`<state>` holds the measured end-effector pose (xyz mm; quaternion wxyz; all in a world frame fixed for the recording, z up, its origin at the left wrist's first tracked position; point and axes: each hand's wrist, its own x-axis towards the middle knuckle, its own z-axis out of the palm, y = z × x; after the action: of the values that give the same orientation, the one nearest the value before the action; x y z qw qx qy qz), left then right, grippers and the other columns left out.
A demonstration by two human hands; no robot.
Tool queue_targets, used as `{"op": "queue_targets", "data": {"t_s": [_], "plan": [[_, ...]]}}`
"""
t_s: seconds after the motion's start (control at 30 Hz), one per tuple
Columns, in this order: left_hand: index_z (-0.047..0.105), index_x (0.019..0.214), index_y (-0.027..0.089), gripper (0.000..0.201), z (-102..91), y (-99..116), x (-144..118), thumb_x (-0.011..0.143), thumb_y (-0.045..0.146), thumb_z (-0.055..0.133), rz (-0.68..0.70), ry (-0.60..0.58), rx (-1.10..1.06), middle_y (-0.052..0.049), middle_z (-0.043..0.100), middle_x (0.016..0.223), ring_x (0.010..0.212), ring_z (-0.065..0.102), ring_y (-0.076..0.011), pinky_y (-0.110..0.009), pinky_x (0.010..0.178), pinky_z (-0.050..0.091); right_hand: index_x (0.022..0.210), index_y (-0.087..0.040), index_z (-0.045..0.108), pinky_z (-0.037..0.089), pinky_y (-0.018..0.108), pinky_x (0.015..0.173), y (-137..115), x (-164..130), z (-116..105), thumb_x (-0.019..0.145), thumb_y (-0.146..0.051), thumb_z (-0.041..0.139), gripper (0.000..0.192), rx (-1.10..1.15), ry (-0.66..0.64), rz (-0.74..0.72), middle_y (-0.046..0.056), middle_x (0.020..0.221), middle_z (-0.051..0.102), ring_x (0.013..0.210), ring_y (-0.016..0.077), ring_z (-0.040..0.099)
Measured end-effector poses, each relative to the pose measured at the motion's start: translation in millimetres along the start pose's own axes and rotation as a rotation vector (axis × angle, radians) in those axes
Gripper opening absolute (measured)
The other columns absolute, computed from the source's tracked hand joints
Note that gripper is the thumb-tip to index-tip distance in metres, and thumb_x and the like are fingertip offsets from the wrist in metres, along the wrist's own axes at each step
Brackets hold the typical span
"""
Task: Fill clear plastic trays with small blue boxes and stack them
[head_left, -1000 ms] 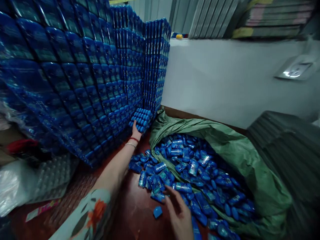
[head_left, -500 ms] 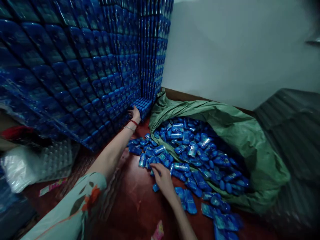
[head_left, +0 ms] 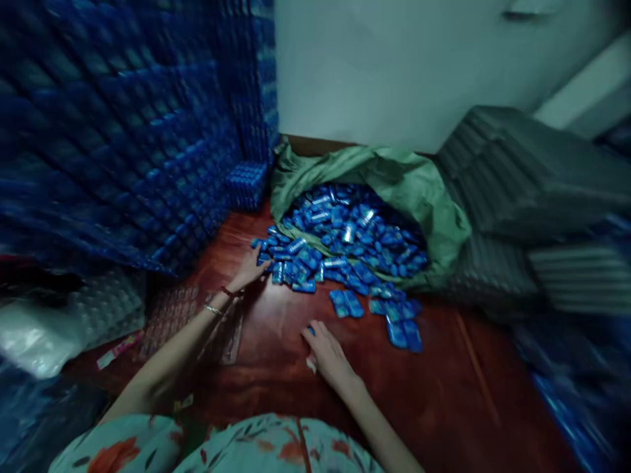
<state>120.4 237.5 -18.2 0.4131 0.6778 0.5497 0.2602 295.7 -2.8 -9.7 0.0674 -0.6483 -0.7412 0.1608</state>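
Left hand (head_left: 248, 269) stretched forward, palm down, fingers loosely spread, tips touching the near edge of a heap of small blue packets (head_left: 345, 240) on a reddish-brown wooden floor (head_left: 444, 394). Right hand (head_left: 328, 351) flat on the floor nearer the body, fingers extended over a single blue packet (head_left: 310, 330) at the fingertips; grip on it too hidden to tell. Heap spilling from an open green sack (head_left: 419, 190), lying against a pale wall (head_left: 384, 59). Tall stacked wall of blue packs (head_left: 123, 131) on the left. Clear blister trays (head_left: 167, 315) beside the left forearm.
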Motion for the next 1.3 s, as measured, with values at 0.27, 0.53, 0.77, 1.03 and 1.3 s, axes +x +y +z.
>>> {"op": "queue_targets", "data": {"t_s": [0.27,0.53,0.77,1.03,1.3], "plan": [[0.039,0.134,0.011,0.064,65.4,7,-61,0.083,0.049,0.048,0.173,-0.251,0.247,-0.017,0.036,0.143,0.134,0.031,-0.0314,-0.047,0.111,0.024,0.101,-0.02,0.063,0.049,0.027,0.071,8,-202,11,0.086,-0.035,0.052,0.024,0.677,0.452,0.653,0.004,0.088,0.063,0.078,0.0152,0.06],[0.038,0.134,0.012,0.052,51.0,46,-53,0.092,0.042,0.042,0.154,0.147,0.337,-0.014,0.034,0.142,0.131,0.03,-0.0316,-0.054,0.106,0.025,0.089,-0.013,0.063,0.045,0.029,0.049,38,-332,87,0.062,-0.067,0.053,0.06,0.691,0.907,1.565,0.0,0.057,0.057,0.05,0.0165,0.056],[0.028,0.143,0.013,0.056,29.5,45,11,0.094,0.041,0.032,-0.115,0.189,0.374,-0.018,0.022,0.15,0.138,0.016,-0.0378,-0.061,0.107,0.015,0.113,-0.008,0.06,0.047,0.044,0.075,86,-306,43,0.072,-0.065,0.047,0.071,0.305,1.194,1.457,0.018,0.096,0.062,0.084,0.0286,0.061],[0.058,0.12,0.021,0.039,48.3,46,31,0.086,0.035,0.044,-0.019,0.145,0.34,-0.01,0.056,0.129,0.122,0.045,-0.0315,-0.052,0.102,0.031,0.094,-0.019,0.067,0.048,0.036,0.083,125,-100,-58,0.087,-0.047,0.044,0.036,0.394,0.865,0.42,0.009,0.093,0.067,0.088,0.0203,0.062],[0.063,0.11,0.025,0.032,84.2,34,-33,0.083,0.035,0.052,0.141,0.032,0.235,-0.005,0.063,0.12,0.121,0.046,-0.0275,-0.049,0.104,0.032,0.132,-0.011,0.046,0.03,0.046,0.104,182,125,-129,0.091,-0.045,0.031,0.056,0.305,0.695,0.484,0.019,0.135,0.043,0.125,0.029,0.041]]}}
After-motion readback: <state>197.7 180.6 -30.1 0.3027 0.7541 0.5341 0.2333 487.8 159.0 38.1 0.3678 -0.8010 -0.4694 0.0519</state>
